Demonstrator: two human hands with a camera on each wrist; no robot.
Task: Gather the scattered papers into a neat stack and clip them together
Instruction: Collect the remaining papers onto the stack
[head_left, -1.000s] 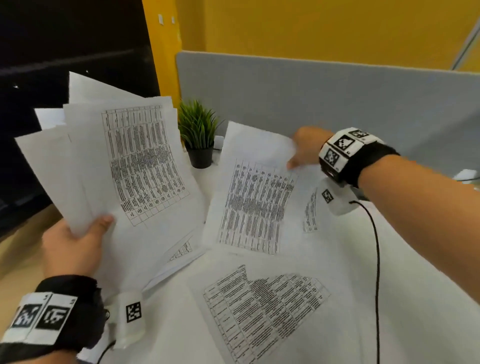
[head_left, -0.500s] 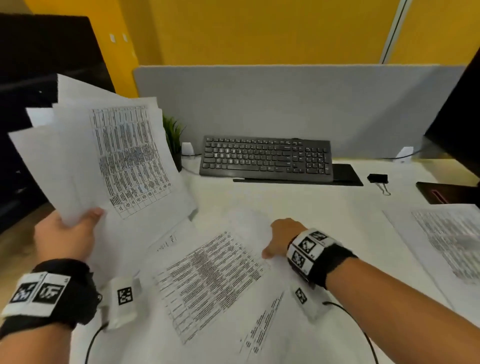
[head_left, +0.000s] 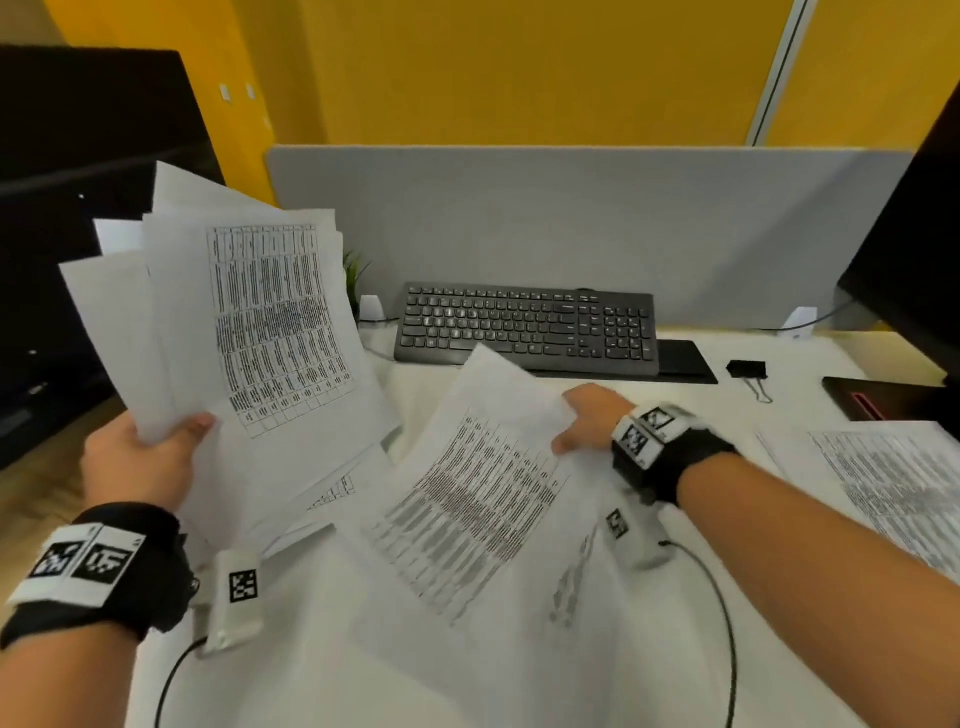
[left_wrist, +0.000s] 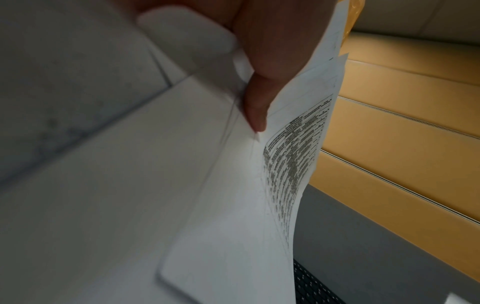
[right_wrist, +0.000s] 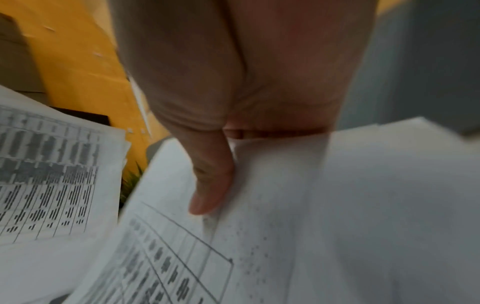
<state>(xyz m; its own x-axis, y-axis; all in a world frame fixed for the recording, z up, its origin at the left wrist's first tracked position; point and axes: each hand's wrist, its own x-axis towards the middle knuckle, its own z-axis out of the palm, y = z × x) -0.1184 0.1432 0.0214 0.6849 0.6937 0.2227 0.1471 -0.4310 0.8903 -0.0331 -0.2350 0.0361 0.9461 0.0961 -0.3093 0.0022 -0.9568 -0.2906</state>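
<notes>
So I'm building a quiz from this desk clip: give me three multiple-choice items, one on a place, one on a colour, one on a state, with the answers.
1. Where does the binder clip lie?
A. on the desk right of the keyboard
B. on the keyboard
C. in the left hand

2. What colour is the wall behind the grey divider?
A. blue
B. yellow
C. white

3. What is the right hand doing?
A. resting flat on the keyboard
B. pinching the binder clip
C. gripping a printed sheet by its edge

Answers: 1 A, the clip sits on the desk past the keyboard's right end. 2 B, yellow shows above the divider. 3 C, its thumb lies on the raised sheet, while the left hand holds the fanned papers.
</notes>
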